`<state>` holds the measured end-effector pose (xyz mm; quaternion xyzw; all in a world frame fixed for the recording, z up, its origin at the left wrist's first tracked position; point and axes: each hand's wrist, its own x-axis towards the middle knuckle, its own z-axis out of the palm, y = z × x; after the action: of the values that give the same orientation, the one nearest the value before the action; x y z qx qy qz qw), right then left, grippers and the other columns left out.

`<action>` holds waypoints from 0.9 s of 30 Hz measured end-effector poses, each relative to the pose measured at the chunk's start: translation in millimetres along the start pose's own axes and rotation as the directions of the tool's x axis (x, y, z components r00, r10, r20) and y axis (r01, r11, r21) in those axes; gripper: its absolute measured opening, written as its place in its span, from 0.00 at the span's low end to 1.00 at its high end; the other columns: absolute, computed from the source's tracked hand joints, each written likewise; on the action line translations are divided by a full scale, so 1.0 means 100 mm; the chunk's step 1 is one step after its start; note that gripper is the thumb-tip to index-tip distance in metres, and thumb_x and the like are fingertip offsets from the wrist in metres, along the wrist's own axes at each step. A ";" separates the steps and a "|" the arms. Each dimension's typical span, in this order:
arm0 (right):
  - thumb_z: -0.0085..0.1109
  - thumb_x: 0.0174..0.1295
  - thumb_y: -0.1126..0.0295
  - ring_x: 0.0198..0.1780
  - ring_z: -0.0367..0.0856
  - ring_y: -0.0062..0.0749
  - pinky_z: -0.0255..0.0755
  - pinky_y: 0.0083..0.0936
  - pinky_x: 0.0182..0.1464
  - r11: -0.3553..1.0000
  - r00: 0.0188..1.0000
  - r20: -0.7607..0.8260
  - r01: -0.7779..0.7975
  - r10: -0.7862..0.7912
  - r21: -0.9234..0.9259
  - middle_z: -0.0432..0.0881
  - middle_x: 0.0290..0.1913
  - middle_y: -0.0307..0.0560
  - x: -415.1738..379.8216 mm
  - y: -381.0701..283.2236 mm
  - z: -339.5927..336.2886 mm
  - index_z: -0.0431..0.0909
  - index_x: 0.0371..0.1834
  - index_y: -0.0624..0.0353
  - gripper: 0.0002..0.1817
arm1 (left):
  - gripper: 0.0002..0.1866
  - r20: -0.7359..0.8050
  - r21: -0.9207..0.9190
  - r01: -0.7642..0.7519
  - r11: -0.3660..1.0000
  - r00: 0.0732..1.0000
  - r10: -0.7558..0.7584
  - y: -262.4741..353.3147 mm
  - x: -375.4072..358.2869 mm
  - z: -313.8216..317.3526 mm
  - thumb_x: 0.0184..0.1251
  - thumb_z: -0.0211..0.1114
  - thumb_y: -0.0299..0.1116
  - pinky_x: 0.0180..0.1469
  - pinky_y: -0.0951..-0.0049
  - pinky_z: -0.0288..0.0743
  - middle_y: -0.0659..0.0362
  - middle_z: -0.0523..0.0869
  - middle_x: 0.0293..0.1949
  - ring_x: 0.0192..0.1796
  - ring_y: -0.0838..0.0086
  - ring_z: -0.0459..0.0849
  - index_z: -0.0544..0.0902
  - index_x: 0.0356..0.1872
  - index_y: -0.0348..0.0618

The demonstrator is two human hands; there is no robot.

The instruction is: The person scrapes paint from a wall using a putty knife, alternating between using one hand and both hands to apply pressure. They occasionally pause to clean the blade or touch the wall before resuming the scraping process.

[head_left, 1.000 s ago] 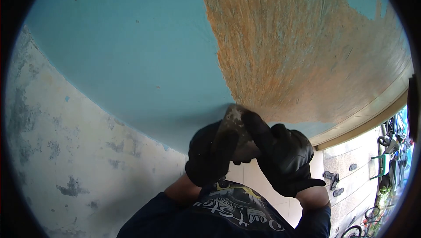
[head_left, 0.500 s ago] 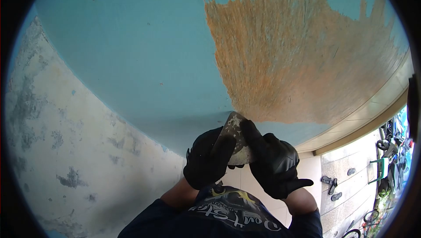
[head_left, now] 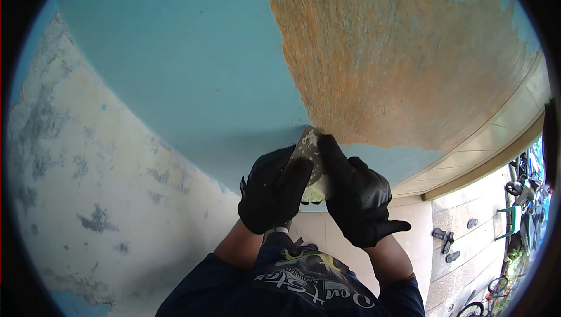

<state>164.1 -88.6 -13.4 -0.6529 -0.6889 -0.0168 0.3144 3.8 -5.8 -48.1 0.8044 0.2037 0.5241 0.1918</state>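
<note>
Both of my hands wear black gloves and grip one paint scraper with a wide, paint-spattered metal blade. My left hand wraps the lower part of the tool. My right hand presses its fingers flat on the back of the blade. The blade's edge touches the turquoise painted wall at the lower left corner of a large scraped patch that shows orange-brown beneath.
A weathered, off-white wall section with grey blotches lies at the left. A beige ledge runs along the right. Tiled ground with sandals and parked bicycles shows at the lower right.
Both hands and the scraper have slid upward along the wall, from below the scraped patch's lower edge to its lower left corner. The view has shifted slightly.
</note>
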 end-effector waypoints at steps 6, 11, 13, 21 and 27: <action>0.63 0.50 0.77 0.30 0.83 0.48 0.75 0.41 0.33 0.996 0.983 -0.166 0.088 -0.083 0.026 0.80 0.30 0.50 -0.02 0.04 0.04 0.68 0.73 0.48 0.41 | 0.13 0.068 -0.197 0.177 0.964 0.984 -0.166 0.02 0.03 -0.02 0.68 0.64 0.25 0.43 0.60 0.82 0.45 0.86 0.43 0.41 0.53 0.87 0.80 0.52 0.36; 0.66 0.50 0.78 0.28 0.83 0.42 0.76 0.36 0.31 0.976 0.989 -0.100 0.126 -0.110 0.175 0.81 0.29 0.48 -0.35 -0.01 -0.24 0.73 0.69 0.51 0.37 | 0.12 0.113 -0.120 0.257 0.959 0.963 -0.243 0.19 -0.17 -0.12 0.68 0.64 0.25 0.42 0.60 0.82 0.46 0.86 0.42 0.40 0.53 0.86 0.81 0.51 0.37; 0.68 0.50 0.78 0.28 0.83 0.40 0.76 0.35 0.31 0.973 0.994 -0.054 0.103 -0.093 0.209 0.81 0.28 0.46 -0.60 0.02 -0.24 0.74 0.68 0.51 0.36 | 0.10 0.051 -0.127 0.153 0.980 0.988 -0.148 0.20 -0.24 -0.13 0.69 0.64 0.26 0.41 0.64 0.81 0.49 0.86 0.42 0.39 0.59 0.86 0.82 0.49 0.36; 0.71 0.48 0.80 0.29 0.83 0.36 0.77 0.30 0.32 0.945 0.999 -0.022 -0.026 0.035 0.326 0.82 0.28 0.42 -1.12 -0.02 -0.16 0.79 0.61 0.56 0.31 | 0.14 0.166 -0.541 0.540 0.645 0.820 -0.548 0.60 -0.51 0.09 0.72 0.62 0.33 0.49 0.70 0.77 0.57 0.87 0.45 0.46 0.74 0.84 0.80 0.52 0.35; 0.69 0.52 0.79 0.35 0.86 0.41 0.79 0.32 0.36 0.918 0.999 -0.021 0.037 -0.031 0.395 0.85 0.38 0.48 -1.06 -0.09 -0.26 0.77 0.63 0.56 0.31 | 0.17 0.195 -0.586 0.616 0.526 0.738 -0.646 0.55 -0.69 0.27 0.77 0.56 0.38 0.52 0.66 0.81 0.49 0.86 0.50 0.49 0.65 0.87 0.78 0.55 0.34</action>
<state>161.1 -195.1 -37.1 -0.5638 -0.6871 0.1123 0.4443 9.6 -91.0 -82.6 0.5541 0.3019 0.4735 0.6144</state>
